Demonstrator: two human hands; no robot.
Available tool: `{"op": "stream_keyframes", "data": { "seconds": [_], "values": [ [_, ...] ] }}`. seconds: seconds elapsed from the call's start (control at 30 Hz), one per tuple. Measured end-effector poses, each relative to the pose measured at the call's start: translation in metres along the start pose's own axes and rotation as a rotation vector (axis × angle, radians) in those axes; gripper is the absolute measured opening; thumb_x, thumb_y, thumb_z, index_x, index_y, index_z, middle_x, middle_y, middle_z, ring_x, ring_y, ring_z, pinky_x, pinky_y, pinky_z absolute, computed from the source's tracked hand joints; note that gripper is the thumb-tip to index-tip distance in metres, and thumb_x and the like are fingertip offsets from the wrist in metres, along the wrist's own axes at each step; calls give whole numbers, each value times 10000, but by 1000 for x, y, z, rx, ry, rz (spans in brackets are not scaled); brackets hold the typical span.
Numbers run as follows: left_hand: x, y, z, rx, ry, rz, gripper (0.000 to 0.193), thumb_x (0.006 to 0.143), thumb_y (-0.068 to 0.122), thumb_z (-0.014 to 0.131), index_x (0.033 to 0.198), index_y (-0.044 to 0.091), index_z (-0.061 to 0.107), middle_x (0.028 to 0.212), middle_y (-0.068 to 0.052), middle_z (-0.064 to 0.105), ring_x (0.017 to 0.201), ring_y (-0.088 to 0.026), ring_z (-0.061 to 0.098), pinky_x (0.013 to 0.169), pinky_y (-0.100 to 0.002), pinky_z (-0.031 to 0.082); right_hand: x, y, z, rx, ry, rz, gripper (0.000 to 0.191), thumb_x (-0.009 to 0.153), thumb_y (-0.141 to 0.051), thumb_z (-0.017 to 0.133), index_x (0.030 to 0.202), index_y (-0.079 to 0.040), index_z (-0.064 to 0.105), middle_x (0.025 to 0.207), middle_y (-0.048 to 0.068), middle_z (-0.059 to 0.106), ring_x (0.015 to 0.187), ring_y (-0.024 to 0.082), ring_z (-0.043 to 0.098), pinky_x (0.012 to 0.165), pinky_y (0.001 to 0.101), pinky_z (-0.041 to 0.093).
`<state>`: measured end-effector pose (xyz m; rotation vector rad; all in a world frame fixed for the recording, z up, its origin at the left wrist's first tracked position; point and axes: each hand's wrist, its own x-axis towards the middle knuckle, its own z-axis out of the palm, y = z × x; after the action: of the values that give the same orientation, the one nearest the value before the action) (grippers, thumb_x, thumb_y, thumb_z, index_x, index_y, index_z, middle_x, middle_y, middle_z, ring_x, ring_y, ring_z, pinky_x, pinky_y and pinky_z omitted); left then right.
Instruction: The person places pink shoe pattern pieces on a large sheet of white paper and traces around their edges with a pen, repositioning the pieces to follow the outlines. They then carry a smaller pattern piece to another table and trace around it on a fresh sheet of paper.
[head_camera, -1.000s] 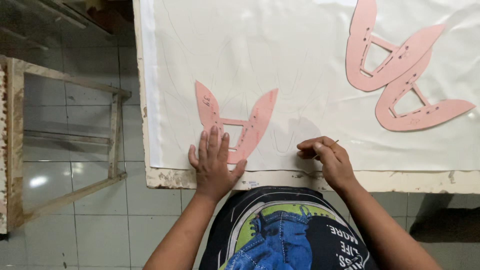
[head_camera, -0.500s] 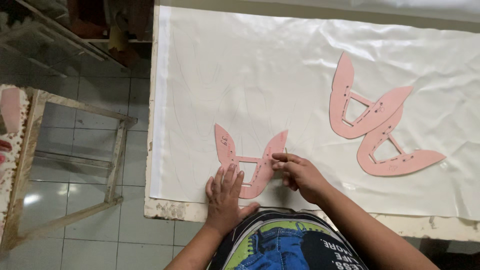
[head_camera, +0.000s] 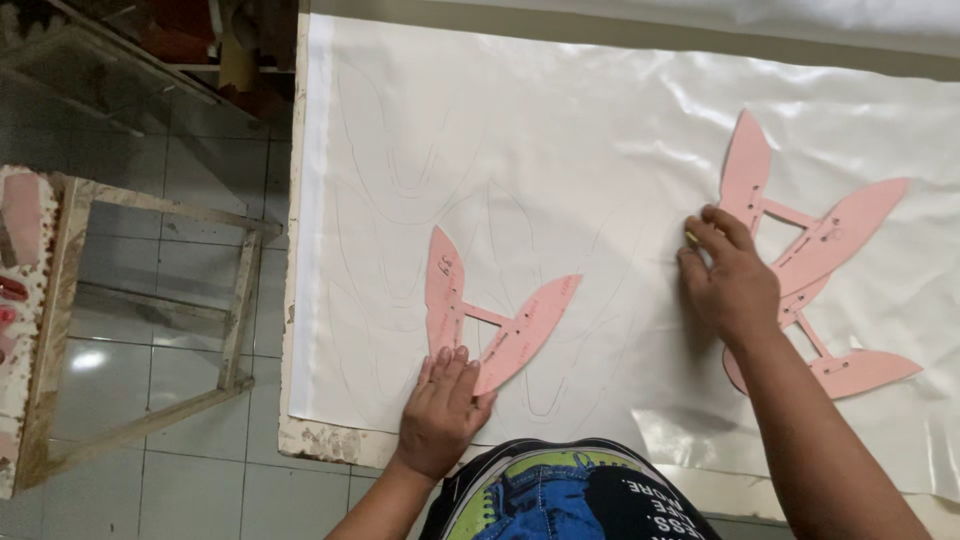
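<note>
Right hand (head_camera: 735, 285) has shifted onto stacked pink templates (head_camera: 840, 235) on glossy cloth (head_camera: 600, 140).

A bare wooden frame stool (head_camera: 150, 330) is being seen standing on the grey tiled floor (head_camera: 190, 490), off the table's left edge. A red-and-white spattered surface (head_camera: 15, 290) is being glimpsed just beyond the stool.

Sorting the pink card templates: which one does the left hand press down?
The lone pink V-shaped card template lying left, under the left hand; the others overlap at right.
</note>
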<state>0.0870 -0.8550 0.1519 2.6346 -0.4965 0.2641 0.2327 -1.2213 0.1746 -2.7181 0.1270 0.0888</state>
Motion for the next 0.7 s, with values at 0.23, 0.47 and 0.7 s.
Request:
{"op": "stream_keyframes", "data": {
  "seconds": [0.23, 0.47, 0.7],
  "values": [
    [42, -44, -61, -4, 350, -348, 213, 997, 69, 643, 1154, -70, 685, 862, -146, 761, 704, -165, 723, 590, -276, 608, -13, -24, 12, 207, 142, -95, 299, 976, -165, 700, 1267, -97, 707, 1337, 71, 667, 850, 180, 697, 761, 301, 563],
    [97, -12, -38, -1079, 380, -897, 255, 993, 40, 517, 1222, -71, 531, 1078, -152, 680, 903, -189, 722, 776, -329, 669, -12, -84, 41, 1005, -508, 249, 446, 955, -206, 604, 1364, -32, 569, 1085, -5, 761, 647, 121, 623, 624, 268, 563],
    [148, 5, 28, -975, -7, -736, 325, 1015, 109, 577, 1317, -11, 585, 1081, -112, 725, 879, -172, 703, 794, -317, 606, 53, -83, 32, 982, -154, 363, 283, 969, -189, 646, 1172, 7, 618, 904, 78, 700, 696, 128, 636, 610, 291, 522]
  ]
}}
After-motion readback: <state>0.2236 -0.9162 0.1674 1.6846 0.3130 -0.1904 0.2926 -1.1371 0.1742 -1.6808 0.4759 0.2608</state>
